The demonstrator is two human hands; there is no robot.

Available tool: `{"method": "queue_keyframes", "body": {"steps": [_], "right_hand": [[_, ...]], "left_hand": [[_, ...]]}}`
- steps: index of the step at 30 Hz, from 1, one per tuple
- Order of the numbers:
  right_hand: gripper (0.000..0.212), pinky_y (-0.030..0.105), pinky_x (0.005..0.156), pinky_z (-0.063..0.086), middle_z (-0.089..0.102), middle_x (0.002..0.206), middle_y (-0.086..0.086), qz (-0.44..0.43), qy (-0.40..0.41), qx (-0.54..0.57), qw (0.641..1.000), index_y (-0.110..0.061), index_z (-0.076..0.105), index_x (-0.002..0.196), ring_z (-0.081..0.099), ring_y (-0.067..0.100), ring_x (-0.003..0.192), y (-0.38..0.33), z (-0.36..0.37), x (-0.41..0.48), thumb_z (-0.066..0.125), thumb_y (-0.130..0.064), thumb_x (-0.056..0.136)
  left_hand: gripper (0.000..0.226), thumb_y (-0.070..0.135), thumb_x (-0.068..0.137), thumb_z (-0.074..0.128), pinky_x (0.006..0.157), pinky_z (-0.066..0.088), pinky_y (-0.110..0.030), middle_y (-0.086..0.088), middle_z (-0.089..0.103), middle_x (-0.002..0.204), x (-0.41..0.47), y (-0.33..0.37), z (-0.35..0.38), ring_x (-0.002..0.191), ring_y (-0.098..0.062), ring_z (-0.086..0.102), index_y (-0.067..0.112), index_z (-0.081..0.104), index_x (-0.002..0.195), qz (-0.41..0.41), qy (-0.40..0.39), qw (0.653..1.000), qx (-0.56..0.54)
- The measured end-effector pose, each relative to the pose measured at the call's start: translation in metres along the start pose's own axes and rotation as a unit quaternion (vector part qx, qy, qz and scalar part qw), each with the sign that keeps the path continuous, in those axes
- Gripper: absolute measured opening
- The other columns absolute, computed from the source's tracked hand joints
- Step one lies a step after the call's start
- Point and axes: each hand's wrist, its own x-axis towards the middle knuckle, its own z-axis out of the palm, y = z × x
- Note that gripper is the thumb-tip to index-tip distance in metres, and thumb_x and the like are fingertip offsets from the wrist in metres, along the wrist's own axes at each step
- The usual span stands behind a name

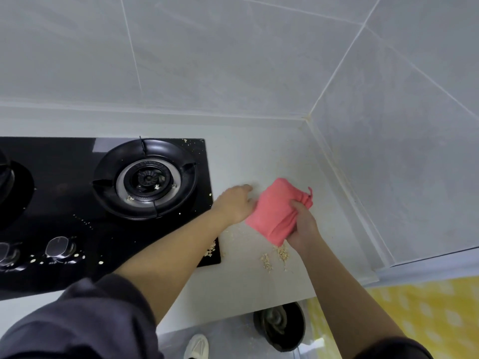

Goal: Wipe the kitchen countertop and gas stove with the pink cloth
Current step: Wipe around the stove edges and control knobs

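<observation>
Right hand gripped bunched cloth at its right edge, fingers curled into folds. Left hand touched cloth's left side; whether pinching, unclear. Cloth sat over counter, right of stove, long axis roughly far-to-near. Crumbs lay just near of cloth, right hand closer. Next stroke probably nearward.

Stove left of cloth on countertop
</observation>
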Motion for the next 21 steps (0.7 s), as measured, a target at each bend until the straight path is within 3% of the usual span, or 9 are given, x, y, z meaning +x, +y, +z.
{"method": "queue_keyframes", "body": {"steps": [2, 5, 8, 11, 13, 17, 19, 21], "right_hand": [[0.004, 0.041, 0.082, 0.052, 0.070, 0.096, 0.003, 0.010, -0.042, 0.064, 0.997, -0.024, 0.059, 0.099, 0.069, 0.019, 0.089, 0.003, 0.002, -0.003, 0.057, -0.023, 0.095], [0.007, 0.038, 0.063, 0.059, 0.076, 0.087, 0.005, 0.036, -0.110, 0.044, 0.992, -0.020, 0.061, 0.100, 0.073, 0.018, 0.078, 0.012, 0.016, -0.011, 0.057, -0.017, 0.094], [0.022, 0.040, 0.067, 0.060, 0.072, 0.102, 0.012, 0.074, -0.145, 0.006, 0.987, -0.011, 0.060, 0.109, 0.071, 0.024, 0.088, 0.022, 0.032, -0.019, 0.058, -0.003, 0.090], [0.025, 0.042, 0.081, 0.057, 0.072, 0.104, 0.008, 0.043, -0.173, -0.033, 0.983, -0.011, 0.061, 0.110, 0.070, 0.021, 0.091, 0.033, 0.055, -0.024, 0.059, 0.000, 0.088], [0.027, 0.042, 0.088, 0.053, 0.073, 0.104, 0.006, 0.020, -0.211, -0.085, 0.974, -0.012, 0.061, 0.113, 0.070, 0.019, 0.094, 0.041, 0.080, -0.033, 0.059, 0.000, 0.088], [0.030, 0.037, 0.086, 0.054, 0.072, 0.109, 0.004, -0.028, -0.293, -0.219, 0.930, -0.017, 0.061, 0.114, 0.067, 0.021, 0.102, 0.065, 0.155, -0.059, 0.064, -0.004, 0.087], [0.028, 0.040, 0.090, 0.052, 0.069, 0.110, 0.005, -0.052, -0.301, -0.306, 0.902, -0.018, 0.062, 0.114, 0.065, 0.024, 0.104, 0.092, 0.206, -0.077, 0.064, -0.009, 0.087], [0.025, 0.037, 0.082, 0.052, 0.067, 0.101, 0.001, -0.107, -0.291, -0.405, 0.860, -0.020, 0.060, 0.112, 0.064, 0.023, 0.097, 0.116, 0.252, -0.090, 0.061, -0.013, 0.088]], "left_hand": [[0.048, 0.044, 0.096, 0.047, 0.093, 0.038, -0.027, -0.001, 0.055, 0.127, -0.007, 0.004, 0.002, 0.120, -0.022, 0.051, 0.016, 0.050, 0.135, -0.035, -0.063, 0.984, -0.164], [0.034, 0.034, 0.089, 0.064, 0.079, 0.038, -0.022, 0.005, 0.058, 0.099, -0.020, -0.011, 0.000, 0.097, -0.015, 0.055, 0.019, 0.060, 0.120, -0.036, -0.051, 0.980, -0.188], [0.035, 0.030, 0.083, 0.072, 0.067, 0.041, -0.021, 0.005, 0.058, 0.090, -0.035, -0.034, -0.010, 0.079, -0.011, 0.057, 0.019, 0.061, 0.115, -0.052, 0.011, 0.983, -0.178], [0.023, 0.030, 0.090, 0.063, 0.060, 0.050, -0.023, 0.002, 0.065, 0.083, -0.067, -0.068, -0.029, 0.056, -0.011, 0.061, 0.016, 0.061, 0.108, -0.043, 0.075, 0.970, -0.226], [0.015, 0.024, 0.095, 0.053, 0.063, 0.051, -0.027, 0.001, 0.068, 0.082, -0.096, -0.105, -0.049, 0.055, -0.011, 0.061, 0.018, 0.062, 0.105, -0.058, 0.134, 0.965, -0.217], [0.019, 0.019, 0.095, 0.049, 0.074, 0.053, -0.024, 0.010, 0.069, 0.082, -0.155, -0.189, -0.096, 0.065, -0.005, 0.064, 0.027, 0.064, 0.104, -0.132, 0.213, 0.952, -0.173], [0.020, 0.019, 0.093, 0.049, 0.078, 0.054, -0.029, 0.011, 0.070, 0.084, -0.190, -0.230, -0.117, 0.074, -0.007, 0.065, 0.032, 0.063, 0.100, -0.179, 0.236, 0.940, -0.167], [0.021, 0.019, 0.092, 0.050, 0.074, 0.056, -0.036, 0.008, 0.070, 0.083, -0.217, -0.259, -0.128, 0.069, -0.011, 0.065, 0.036, 0.061, 0.095, -0.217, 0.241, 0.933, -0.153]]}}
